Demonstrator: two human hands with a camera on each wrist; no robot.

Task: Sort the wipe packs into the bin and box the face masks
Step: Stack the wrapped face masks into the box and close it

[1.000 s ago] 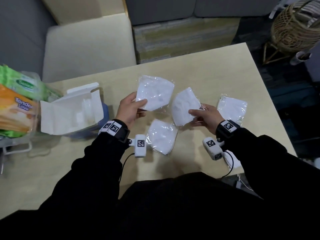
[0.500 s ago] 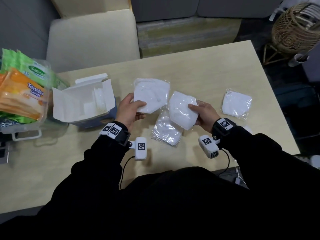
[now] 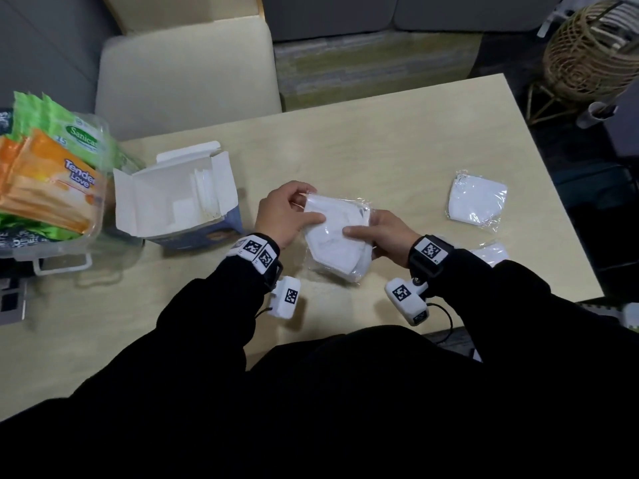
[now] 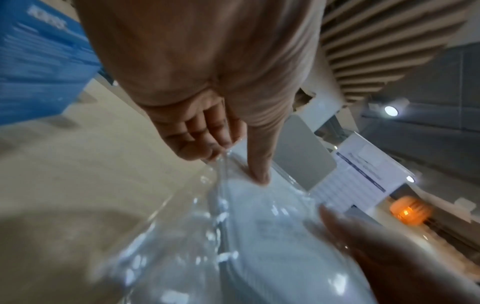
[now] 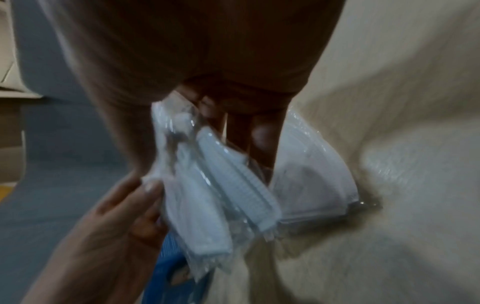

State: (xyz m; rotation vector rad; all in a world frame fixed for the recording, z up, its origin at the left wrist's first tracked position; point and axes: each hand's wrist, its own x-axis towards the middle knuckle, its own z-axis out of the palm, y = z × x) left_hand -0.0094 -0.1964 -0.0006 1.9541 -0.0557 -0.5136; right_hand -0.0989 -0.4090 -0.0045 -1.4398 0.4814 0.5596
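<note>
While open, box (image 3: 179,202) with masks (image 3: 205,195)

Green wipe pack (image 3: 77,133) reads "Sanicare"; orange pack (image 3: 52,178) "Tender Love"

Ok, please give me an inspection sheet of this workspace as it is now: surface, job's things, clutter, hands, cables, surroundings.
Surface: pale wood table.
Job's things: wipe packs in clear bin; open box; stacked masks in both hands; one mask lying far right, another by the right sleeve.
Clutter: nothing seen.
Hands: left hand and right hand both grip the stack.
Cables: black wrist-camera cable at table edge.
Surroundings: chair, wicker basket.
</note>
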